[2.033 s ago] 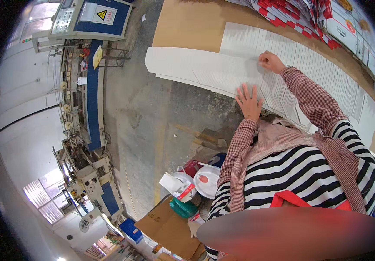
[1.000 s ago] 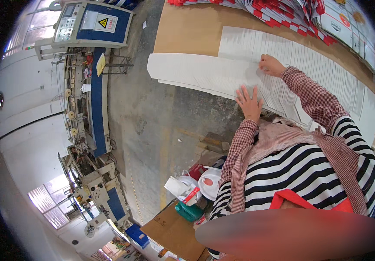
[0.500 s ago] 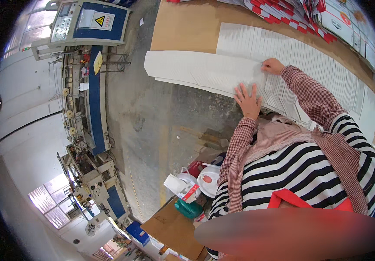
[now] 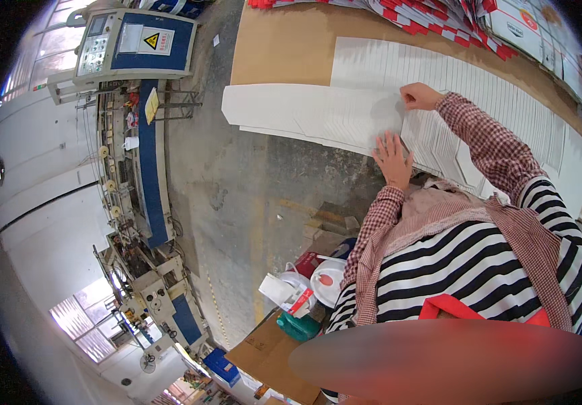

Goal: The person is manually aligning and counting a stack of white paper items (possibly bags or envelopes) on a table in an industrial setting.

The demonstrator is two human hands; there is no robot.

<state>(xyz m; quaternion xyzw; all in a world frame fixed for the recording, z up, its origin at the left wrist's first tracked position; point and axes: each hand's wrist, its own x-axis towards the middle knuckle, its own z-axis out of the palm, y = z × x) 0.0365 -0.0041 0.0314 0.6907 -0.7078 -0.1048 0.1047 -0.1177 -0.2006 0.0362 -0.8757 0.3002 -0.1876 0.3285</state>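
Flat white paper pieces point(image 4: 291, 108) lie fanned out in an overlapping row across the brown tabletop. My left hand point(image 4: 393, 160) rests on them near the front edge, fingers spread, holding nothing. Farther back and a little to the right, my right hand point(image 4: 420, 97) is closed, thumb and fingers pressed together close to the paper. What it pinches, if anything, is hidden by the fingers. To its right, more overlapping white paper pieces point(image 4: 500, 101) make a row of narrow strips.
Heaps of red and white folded packaging point(image 4: 405, 17) lie along the table's far side. Brown board point(image 4: 277, 47) covers the tabletop. A blue and white machine point(image 4: 152, 44) stands at far left. A green container point(image 4: 297, 325) and a cardboard piece point(image 4: 270, 351) are near my left side.
My left hand has slid slightly to the right over the paper. The right hand has moved a little left and its fingers are more curled. The whole view has shifted slightly.
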